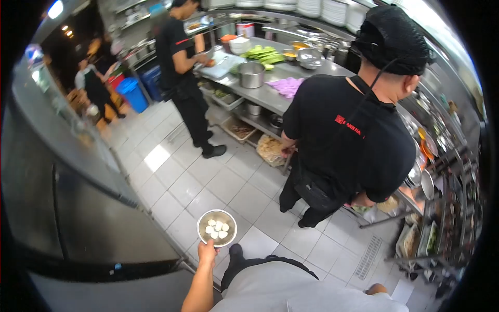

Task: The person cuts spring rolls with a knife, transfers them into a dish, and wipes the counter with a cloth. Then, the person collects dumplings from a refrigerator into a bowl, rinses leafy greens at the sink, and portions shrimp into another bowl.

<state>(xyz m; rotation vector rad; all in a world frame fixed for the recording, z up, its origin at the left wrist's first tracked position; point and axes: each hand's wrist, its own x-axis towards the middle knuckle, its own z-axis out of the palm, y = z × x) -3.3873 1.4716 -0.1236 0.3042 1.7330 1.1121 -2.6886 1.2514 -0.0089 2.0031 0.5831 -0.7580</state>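
Note:
A round metal bowl (217,212) is held by its near rim in my left hand (207,253), thumb over the edge and fingers beneath. Several white, rounded pieces (222,234) lie in the bottom of this bowl. It is over the tiled floor, between the steel cabinet and a co-worker in black. A small patch of skin shows beside my grey shirt at the lower right, but no fingers of my right hand can be made out.
Steel cabinet doors (104,208) line the left. A co-worker (343,135) stands close ahead on the right, another (179,73) at the steel counter (265,96) with a pot (251,76) and green vegetables (262,54). A person (96,86) and a blue bin (133,95) are farther back.

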